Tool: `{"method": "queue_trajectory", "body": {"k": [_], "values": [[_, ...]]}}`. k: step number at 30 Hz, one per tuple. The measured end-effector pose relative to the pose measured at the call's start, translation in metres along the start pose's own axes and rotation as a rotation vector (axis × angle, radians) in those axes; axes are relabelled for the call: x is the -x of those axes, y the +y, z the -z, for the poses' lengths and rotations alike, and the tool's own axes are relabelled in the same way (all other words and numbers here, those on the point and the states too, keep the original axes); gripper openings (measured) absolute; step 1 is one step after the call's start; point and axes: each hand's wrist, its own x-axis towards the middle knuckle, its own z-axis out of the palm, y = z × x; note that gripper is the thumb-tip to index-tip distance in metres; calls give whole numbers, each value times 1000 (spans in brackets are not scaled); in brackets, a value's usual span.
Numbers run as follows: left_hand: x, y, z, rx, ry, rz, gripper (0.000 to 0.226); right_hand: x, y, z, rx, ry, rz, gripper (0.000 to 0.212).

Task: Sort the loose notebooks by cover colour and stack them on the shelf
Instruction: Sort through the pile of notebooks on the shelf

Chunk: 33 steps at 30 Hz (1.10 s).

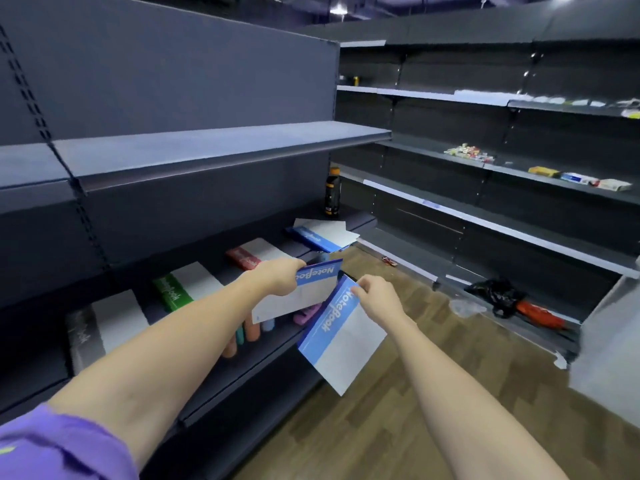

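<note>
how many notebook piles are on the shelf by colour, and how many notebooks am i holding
Blue pile: 1
Red pile: 1
Green pile: 1
Black pile: 1
Blue notebooks in hand: 2, left hand, right hand
Total: 4 piles, 2 held

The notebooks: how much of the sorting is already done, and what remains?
Done: black stack, green stack, red stack and blue stack lie apart on the shelf. In hand: left hand and right hand each hold a blue notebook. Left: placing both on the blue stack.
</note>
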Motion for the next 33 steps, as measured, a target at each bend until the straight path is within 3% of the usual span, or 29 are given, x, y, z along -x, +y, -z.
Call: {"method": "queue_trajectory", "body": {"k": [4, 8, 11, 18, 25, 33], "values": [[-36, 15, 5, 57, 14, 96, 31, -51, 22, 6, -34, -59, 9, 20], [-60, 17, 0, 80, 6, 187, 35, -98, 26, 2, -15, -229, 56, 11], [-79, 6, 4, 66, -11, 252, 40, -133, 22, -6, -17, -318, 85, 19], [-147, -30, 31, 96, 34, 380, 40, -230, 1, -21, 160, -276, 171, 40], [-204, -51, 28, 157, -18, 484, 47, -317, -14, -20, 290, -316, 244, 37], [-241, -76, 23, 231, -120, 677, 64, -411, -22, -48, 428, -436, 503, 42]]}}
